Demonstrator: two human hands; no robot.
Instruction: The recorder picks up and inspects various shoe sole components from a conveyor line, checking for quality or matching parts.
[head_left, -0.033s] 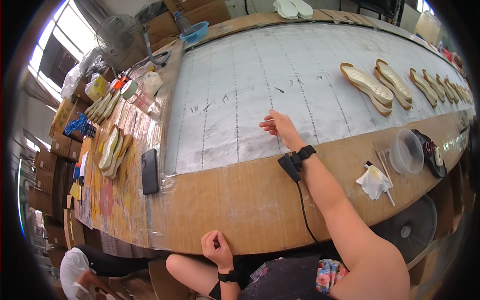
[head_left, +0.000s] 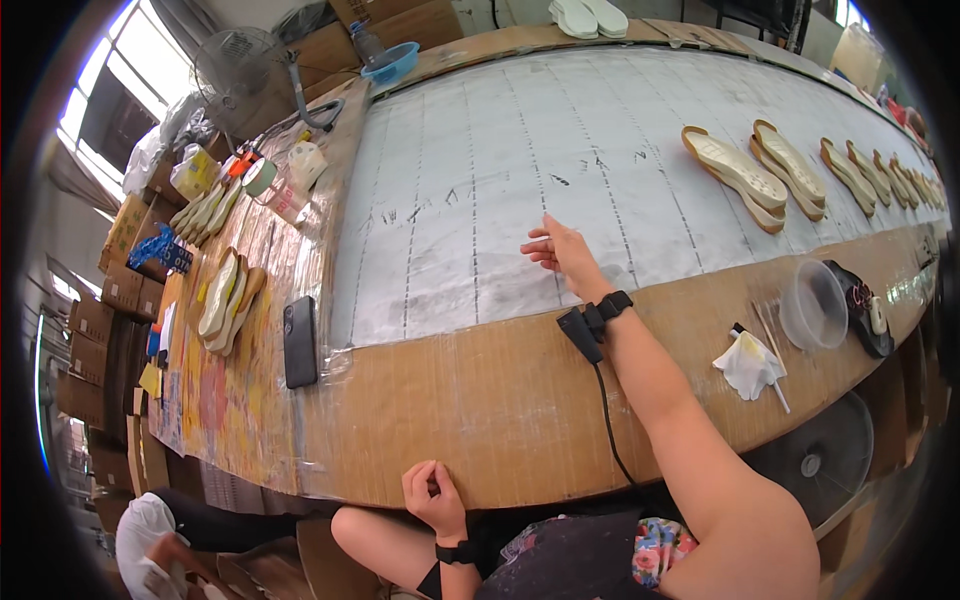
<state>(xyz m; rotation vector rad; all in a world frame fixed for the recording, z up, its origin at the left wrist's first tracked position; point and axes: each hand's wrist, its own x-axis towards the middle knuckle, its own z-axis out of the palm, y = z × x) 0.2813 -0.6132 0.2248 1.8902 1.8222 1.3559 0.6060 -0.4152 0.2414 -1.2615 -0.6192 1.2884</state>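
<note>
My right hand (head_left: 562, 255) reaches out over the pale grey work surface (head_left: 450, 250) with marked lines. Its fingers are spread and nothing is in them. On that wrist is a black strap with a small black device (head_left: 580, 333) and a cable. My left hand (head_left: 432, 497) is loosely curled at the near edge of the cardboard border (head_left: 480, 410), with nothing seen in it. White and tan shoe soles (head_left: 738, 178) stand in a row to the right, apart from both hands. A black phone (head_left: 299, 342) lies to the left.
On the left, more soles (head_left: 228, 305) lie near a tin can (head_left: 262, 182). To the right are a crumpled white cloth (head_left: 749, 365), a thin stick and a clear plastic tub (head_left: 813, 305). A fan (head_left: 240, 80) stands at the back left. A person (head_left: 155, 545) bends low at left.
The person at the lower left has shifted an arm slightly. My hands and the things on the table stay nearly where they were.
</note>
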